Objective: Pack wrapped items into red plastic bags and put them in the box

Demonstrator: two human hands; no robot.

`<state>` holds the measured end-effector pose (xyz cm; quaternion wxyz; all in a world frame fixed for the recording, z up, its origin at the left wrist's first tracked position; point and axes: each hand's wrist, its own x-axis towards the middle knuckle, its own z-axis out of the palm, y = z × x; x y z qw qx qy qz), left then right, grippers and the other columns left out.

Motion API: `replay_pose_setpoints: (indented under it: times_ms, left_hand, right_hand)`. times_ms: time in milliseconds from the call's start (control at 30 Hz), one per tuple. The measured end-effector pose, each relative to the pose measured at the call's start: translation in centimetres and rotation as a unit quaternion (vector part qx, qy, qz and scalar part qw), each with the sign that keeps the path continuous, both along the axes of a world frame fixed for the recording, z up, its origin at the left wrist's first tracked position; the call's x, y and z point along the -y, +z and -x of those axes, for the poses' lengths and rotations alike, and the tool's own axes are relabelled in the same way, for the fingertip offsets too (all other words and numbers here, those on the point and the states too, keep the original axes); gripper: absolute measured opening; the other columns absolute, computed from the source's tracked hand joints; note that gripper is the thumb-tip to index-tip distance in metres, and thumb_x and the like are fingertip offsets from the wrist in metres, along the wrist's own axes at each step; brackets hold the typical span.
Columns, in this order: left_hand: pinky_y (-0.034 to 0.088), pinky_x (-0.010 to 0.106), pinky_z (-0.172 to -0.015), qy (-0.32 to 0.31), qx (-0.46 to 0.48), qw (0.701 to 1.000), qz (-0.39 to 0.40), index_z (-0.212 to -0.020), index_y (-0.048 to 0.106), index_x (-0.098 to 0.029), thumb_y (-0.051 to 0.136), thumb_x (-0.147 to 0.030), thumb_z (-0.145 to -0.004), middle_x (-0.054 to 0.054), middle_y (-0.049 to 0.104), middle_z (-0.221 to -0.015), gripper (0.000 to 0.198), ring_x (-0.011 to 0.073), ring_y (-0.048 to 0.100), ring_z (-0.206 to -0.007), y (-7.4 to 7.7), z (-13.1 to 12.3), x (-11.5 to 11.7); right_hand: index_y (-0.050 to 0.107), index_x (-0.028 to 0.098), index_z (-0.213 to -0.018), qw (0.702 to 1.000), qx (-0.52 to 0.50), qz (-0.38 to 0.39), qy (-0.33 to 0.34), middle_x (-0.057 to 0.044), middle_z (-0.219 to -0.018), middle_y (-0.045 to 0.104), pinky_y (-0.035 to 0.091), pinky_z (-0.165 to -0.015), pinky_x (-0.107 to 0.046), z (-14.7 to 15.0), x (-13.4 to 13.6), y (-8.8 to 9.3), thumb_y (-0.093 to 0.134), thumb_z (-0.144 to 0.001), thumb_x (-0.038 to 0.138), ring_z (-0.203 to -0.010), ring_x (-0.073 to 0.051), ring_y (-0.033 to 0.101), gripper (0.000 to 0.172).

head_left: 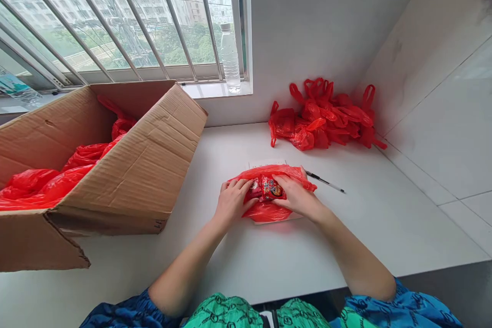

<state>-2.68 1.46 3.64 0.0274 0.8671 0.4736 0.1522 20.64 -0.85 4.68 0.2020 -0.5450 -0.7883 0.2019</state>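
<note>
A red plastic bag (269, 211) lies on the white counter (269, 256) in front of me, on top of a white sheet of paper. Inside its open mouth sits a red snack packet (272, 188). My left hand (232, 202) grips the bag's left edge with curled fingers. My right hand (298, 196) rests on the right side, its fingers closed around the packet and the bag's rim. Both forearms reach in from the bottom of the view.
A big open cardboard box (126, 174) with red bags (57, 177) inside stands at the left. A pile of red bags (326, 115) lies at the back right by the tiled wall. A black pen (326, 182) lies beside my right hand. A water bottle (229, 59) stands on the windowsill.
</note>
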Motion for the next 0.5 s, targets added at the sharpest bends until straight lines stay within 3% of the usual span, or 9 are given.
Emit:
replay_pose_setpoints:
  times_ms: [67,233,367,500]
  left_hand:
    - [0.038,0.044,-0.093,0.002,0.007,1.000,-0.006,-0.126,0.063,-0.026,0.062,-0.035,-0.091,0.006,0.070,-0.121,0.036,0.0275,0.061,-0.107,-0.3,0.2,-0.1]
    - [0.038,0.044,-0.093,0.002,0.043,0.999,-0.031,-0.112,0.071,-0.029,0.052,-0.018,-0.093,0.004,0.074,-0.109,0.029,0.0248,0.063,-0.099,0.0,0.9,-0.3]
    - [0.038,0.046,-0.095,-0.003,0.038,0.999,-0.038,-0.098,0.075,-0.030,0.049,-0.010,-0.091,0.003,0.074,-0.110,0.034,0.0243,0.063,-0.096,0.2,1.1,-0.2]
    - [0.037,0.046,-0.095,-0.001,0.043,0.999,-0.031,-0.106,0.073,-0.029,0.045,-0.009,-0.093,0.004,0.073,-0.113,0.037,0.0249,0.063,-0.100,0.5,0.9,0.0]
  right_hand:
    - [0.054,0.024,-0.134,0.999,-0.034,0.022,-0.003,-0.008,-0.122,0.068,0.006,-0.119,-0.064,-0.5,0.0,0.4,0.061,-0.090,0.043,-0.117,-0.029,0.063,0.049]
    - [0.052,0.025,-0.137,0.985,-0.150,0.038,-0.077,-0.010,-0.130,0.064,0.044,-0.105,-0.051,-1.6,-0.2,1.5,0.063,-0.087,0.050,-0.122,-0.031,0.059,0.057]
    - [0.047,0.023,-0.141,0.980,-0.158,0.017,-0.119,-0.012,-0.132,0.062,0.048,-0.101,-0.050,-1.5,-0.6,0.7,0.068,-0.082,0.043,-0.121,-0.032,0.059,0.066]
    - [0.044,0.023,-0.143,0.988,-0.121,-0.009,-0.091,-0.010,-0.131,0.063,0.046,-0.104,-0.048,-1.2,-0.6,0.2,0.063,-0.081,0.029,-0.120,-0.028,0.060,0.065]
